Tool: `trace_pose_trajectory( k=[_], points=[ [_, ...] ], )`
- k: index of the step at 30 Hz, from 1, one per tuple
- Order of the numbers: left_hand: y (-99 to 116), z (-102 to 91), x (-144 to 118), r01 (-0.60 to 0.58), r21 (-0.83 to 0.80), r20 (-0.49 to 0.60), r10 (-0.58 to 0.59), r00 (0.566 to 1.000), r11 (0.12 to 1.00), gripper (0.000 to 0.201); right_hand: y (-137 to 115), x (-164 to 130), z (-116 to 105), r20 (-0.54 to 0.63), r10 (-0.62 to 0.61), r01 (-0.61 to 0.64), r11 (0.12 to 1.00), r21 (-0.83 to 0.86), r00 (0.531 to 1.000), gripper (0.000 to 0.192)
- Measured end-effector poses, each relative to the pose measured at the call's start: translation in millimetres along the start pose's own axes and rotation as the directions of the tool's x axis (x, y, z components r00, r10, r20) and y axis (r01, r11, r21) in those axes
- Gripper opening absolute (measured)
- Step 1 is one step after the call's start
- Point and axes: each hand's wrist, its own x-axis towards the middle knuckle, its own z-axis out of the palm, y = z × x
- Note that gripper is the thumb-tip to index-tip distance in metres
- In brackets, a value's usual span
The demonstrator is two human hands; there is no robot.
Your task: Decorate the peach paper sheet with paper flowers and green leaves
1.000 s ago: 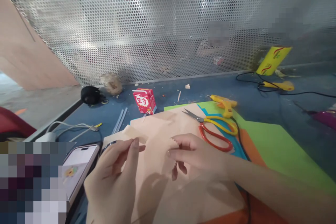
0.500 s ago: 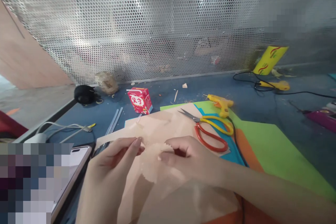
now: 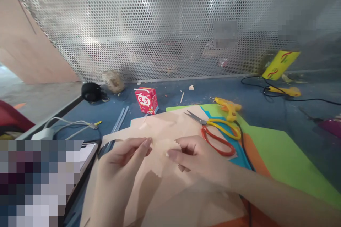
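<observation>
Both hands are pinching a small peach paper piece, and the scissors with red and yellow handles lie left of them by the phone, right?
Not quite. In the head view the scissors lie right of the hands, on the coloured sheets; the phone is on the left.

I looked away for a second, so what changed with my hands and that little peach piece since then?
Both hands, left hand and right hand, kept pinching the zigzag-edged peach piece, turning it slightly and drawing closer together. Scissors, glue gun and red carton stayed put.

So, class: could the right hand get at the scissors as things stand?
Probably yes. The scissors lie in the open on the coloured sheets just beyond the right hand, nothing between; but its grip is on the small peach paper piece.
</observation>
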Motion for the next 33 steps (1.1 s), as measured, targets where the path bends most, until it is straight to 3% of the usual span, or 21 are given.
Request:
trace_pose_trajectory(
  k=[25,33],
  points=[
    [1.1,-0.3,-4.9,-0.01,-0.017,0.063,0.011,0.998,1.0,0.012,3.4,0.1,1.6,-0.047,0.097,-0.095,0.995,0.043,0.994,0.035],
    [0.3,1.3,-8.5,-0.003,-0.089,0.062,0.009,0.998,0.996,0.006,5.2,-0.5,1.9,-0.048,0.023,-0.018,0.995,0.099,0.999,0.035]
  ],
)
